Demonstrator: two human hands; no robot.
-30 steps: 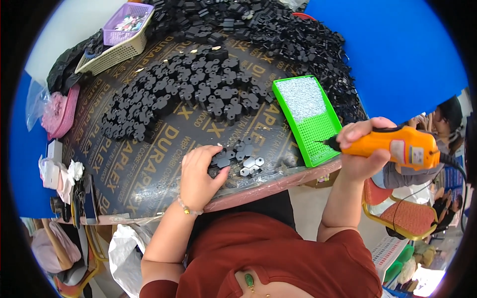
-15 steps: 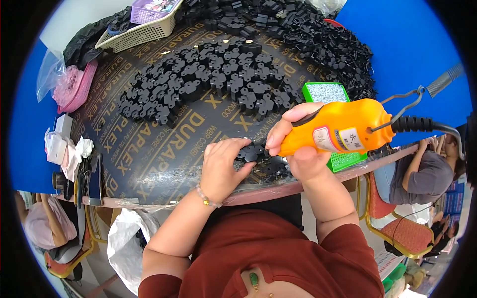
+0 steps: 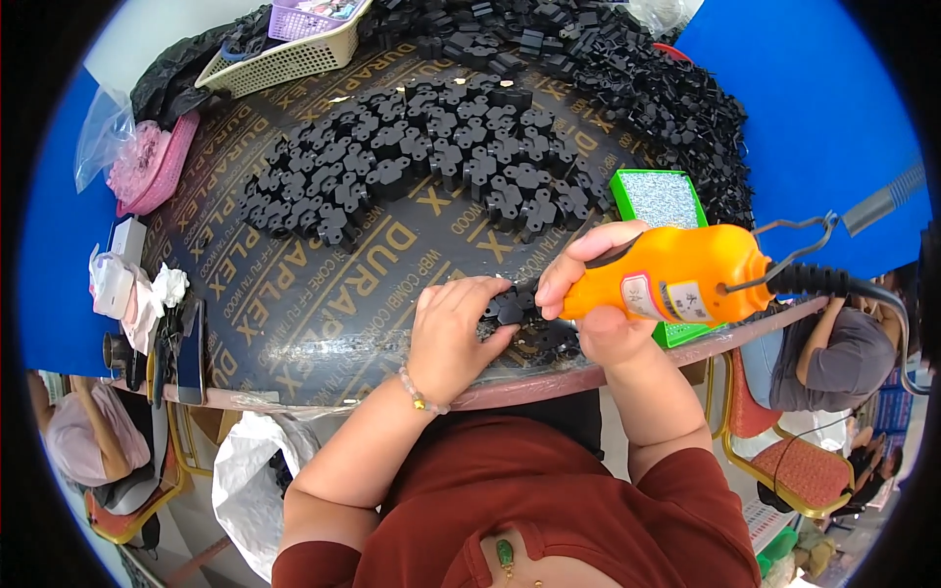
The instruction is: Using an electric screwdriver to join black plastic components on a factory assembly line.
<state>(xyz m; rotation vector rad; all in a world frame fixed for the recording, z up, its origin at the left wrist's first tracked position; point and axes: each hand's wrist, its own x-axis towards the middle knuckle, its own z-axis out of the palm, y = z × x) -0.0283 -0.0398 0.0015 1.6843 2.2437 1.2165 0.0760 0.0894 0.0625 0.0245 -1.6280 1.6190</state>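
My right hand [image 3: 610,294] is wrapped around an orange electric screwdriver [image 3: 676,274], which lies nearly level with its tip toward my left hand. A spring and a wire hook hold the tool's cable end. Between the thumb and fingers of my left hand [image 3: 461,323] is a black plastic part [image 3: 508,308] at the near side of the table. The screwdriver's tip meets it or is right beside it; my fingers hide the exact contact. A green tray of small silvery screws [image 3: 659,199] stands just beyond the tool, partly covered by it.
Rows of black plastic parts [image 3: 392,167] stand mid-table. A heap of loose black pieces [image 3: 676,118] lines the far right. Baskets [image 3: 284,64] and a pink basket [image 3: 162,167] sit at the left. Other people [image 3: 843,358] sit at both sides.
The view has shifted slightly, so the table and hands appear a little lower and farther right. Both hands keep their hold on the part and the screwdriver.
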